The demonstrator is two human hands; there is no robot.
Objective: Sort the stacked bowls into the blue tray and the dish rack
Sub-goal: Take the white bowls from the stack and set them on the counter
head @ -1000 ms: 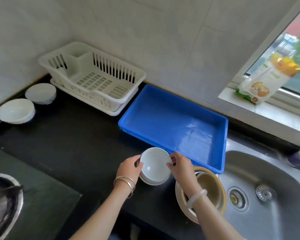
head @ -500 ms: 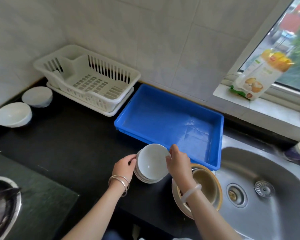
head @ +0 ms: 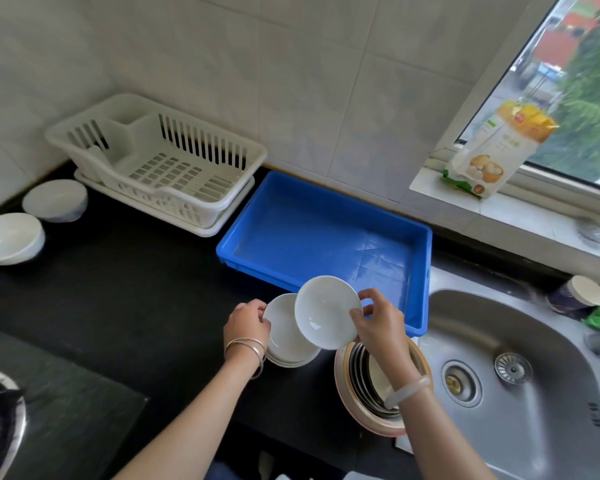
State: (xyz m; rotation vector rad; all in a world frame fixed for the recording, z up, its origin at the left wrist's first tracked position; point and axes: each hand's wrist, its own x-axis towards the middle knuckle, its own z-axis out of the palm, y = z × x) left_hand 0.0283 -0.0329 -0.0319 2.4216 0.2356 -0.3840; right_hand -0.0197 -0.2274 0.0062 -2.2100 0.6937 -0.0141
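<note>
Slippage is the main risk: the right hand (head: 378, 327) pinches the tilted top bowl (head: 323, 313) by its rim alone, just above the stack (head: 284, 344) that the left hand (head: 246, 323) grips on the counter (head: 118, 289) beside the tray (head: 309, 237), so a weak pinch could drop it onto the stack and chip both

Left forearm (head: 194, 420), bare, lower centre of the frame: several thin silver bangles (head: 246, 347) ring the wrist below the left hand (head: 248, 322). Right forearm (head: 440, 441), bare, lower right: one thick, smooth, milky-white bangle (head: 408, 390) sits below the right hand (head: 378, 325).
</note>
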